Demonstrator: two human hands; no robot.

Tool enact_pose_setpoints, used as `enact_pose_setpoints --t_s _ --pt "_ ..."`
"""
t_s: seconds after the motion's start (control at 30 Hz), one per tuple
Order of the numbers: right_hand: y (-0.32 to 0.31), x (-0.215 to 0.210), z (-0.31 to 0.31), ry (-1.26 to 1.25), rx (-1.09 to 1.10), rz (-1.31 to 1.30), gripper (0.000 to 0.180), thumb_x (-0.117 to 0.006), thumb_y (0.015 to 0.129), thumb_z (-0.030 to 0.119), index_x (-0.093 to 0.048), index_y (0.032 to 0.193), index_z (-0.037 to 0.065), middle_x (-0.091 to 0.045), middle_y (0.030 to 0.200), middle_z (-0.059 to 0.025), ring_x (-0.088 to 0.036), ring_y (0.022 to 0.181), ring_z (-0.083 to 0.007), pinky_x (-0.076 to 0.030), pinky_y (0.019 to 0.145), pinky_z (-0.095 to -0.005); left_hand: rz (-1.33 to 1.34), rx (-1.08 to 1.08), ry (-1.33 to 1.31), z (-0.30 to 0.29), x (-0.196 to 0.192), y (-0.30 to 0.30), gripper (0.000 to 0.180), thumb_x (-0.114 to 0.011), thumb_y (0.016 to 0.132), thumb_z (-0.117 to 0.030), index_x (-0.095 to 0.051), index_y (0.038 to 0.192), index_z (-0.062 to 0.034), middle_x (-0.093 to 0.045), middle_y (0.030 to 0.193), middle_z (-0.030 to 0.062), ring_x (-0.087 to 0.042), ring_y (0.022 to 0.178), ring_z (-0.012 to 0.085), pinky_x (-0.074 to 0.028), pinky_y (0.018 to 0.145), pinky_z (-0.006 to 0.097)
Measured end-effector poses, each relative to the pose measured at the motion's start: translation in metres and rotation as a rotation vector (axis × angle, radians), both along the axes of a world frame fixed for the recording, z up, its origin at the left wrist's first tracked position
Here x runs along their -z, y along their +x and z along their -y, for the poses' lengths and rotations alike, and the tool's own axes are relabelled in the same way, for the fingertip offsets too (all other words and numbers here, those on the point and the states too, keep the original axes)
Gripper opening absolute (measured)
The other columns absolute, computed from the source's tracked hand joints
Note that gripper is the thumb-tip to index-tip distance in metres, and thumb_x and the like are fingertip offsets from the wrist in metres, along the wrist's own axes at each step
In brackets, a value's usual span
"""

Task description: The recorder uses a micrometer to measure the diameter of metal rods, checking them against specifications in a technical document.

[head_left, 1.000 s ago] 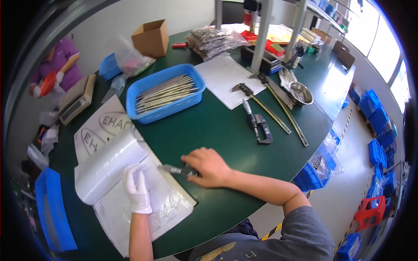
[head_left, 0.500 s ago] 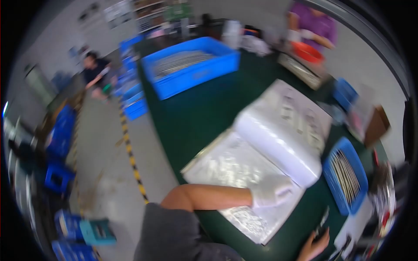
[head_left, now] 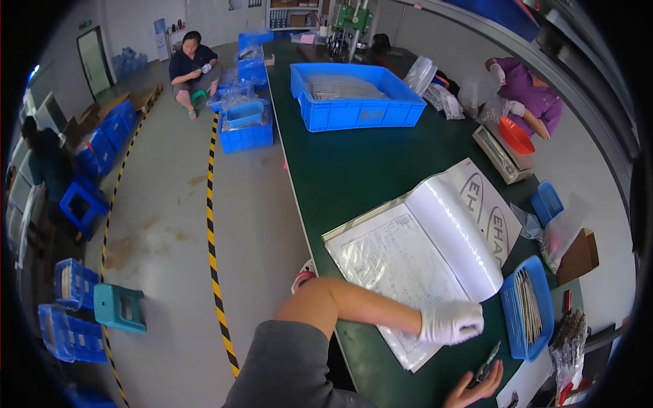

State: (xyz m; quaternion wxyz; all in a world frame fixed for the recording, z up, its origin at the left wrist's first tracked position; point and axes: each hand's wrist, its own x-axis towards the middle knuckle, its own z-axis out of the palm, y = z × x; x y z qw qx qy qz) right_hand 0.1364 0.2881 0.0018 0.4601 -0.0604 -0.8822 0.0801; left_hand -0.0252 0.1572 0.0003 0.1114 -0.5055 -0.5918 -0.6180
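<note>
My left hand, in a white glove, is curled into a fist over the lower right edge of an open document folder. Its palm is hidden, so whatever it may hold does not show. Drawing sheets in clear sleeves fill the folder's left side, and a stack of glossy sleeves curls over on the right. Bare and at the lower edge, my right hand has its fingers bent around a dark pen with a silvery end pointing up and away.
Beside the folder stands a blue basket of thin metal rods. A larger blue crate sits farther back on the green table. Across the table, a person in purple works near a red bowl. Another person sits beyond the striped floor line.
The view has swung and sharpened, so the table sits lower and farther right. My left fist has slid toward the folder's lower right edge. My right hand still has the pen.
</note>
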Motion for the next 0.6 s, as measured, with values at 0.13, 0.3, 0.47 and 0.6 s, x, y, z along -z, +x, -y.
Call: enact_pose_setpoints --t_s 0.13,0.3,0.47,0.6 --pt "-0.011 -0.002 0.042 -0.725 -0.405 -0.159 0.079 -0.055 0.072 0.055 -0.038 0.120 -0.005 -0.051 0.111 -0.0194 -0.049 0.101 -0.0265 -0.038 0.087 -0.0368 0.907 0.605 -0.061 -0.024 -0.024 0.073 0.009 -0.061 0.074 -0.011 -0.057 0.077 -0.0038 -0.056 0.069 0.0027 -0.054 0.069 0.0097 -0.043 0.062 0.024" --pt "-0.008 0.004 0.047 -1.007 -0.309 -0.073 0.045 -0.047 0.083 0.040 -0.060 0.090 -0.003 -0.062 0.084 -0.0124 -0.058 0.076 -0.0184 -0.045 0.070 -0.0286 1.314 0.732 0.041 -0.007 0.012 0.093 0.018 -0.048 0.083 -0.010 -0.056 0.096 -0.0011 -0.057 0.091 0.0050 -0.053 0.086 0.0132 -0.041 0.078 0.024" --pt "0.022 -0.011 0.015 -0.426 0.164 -0.087 0.026 -0.054 0.080 0.024 -0.054 0.062 0.006 -0.054 0.055 -0.0115 -0.052 0.046 -0.0280 -0.041 0.042 -0.0343 0.509 0.519 -0.483 -0.008 -0.014 0.125 0.039 -0.036 0.090 -0.012 -0.030 0.126 0.0022 -0.042 0.120 0.0089 -0.042 0.110 0.0178 -0.031 0.098 0.028" --pt "0.057 -0.024 0.005 -0.238 0.338 -0.090 0.031 -0.057 0.079 0.029 -0.049 0.056 0.010 -0.050 0.049 -0.0098 -0.051 0.042 -0.0275 -0.041 0.040 -0.0368 0.907 0.749 -0.322 -0.001 -0.034 0.156 0.043 -0.034 0.089 -0.018 -0.030 0.126 0.0035 -0.040 0.123 0.0143 -0.038 0.116 0.0240 -0.024 0.102 0.035"
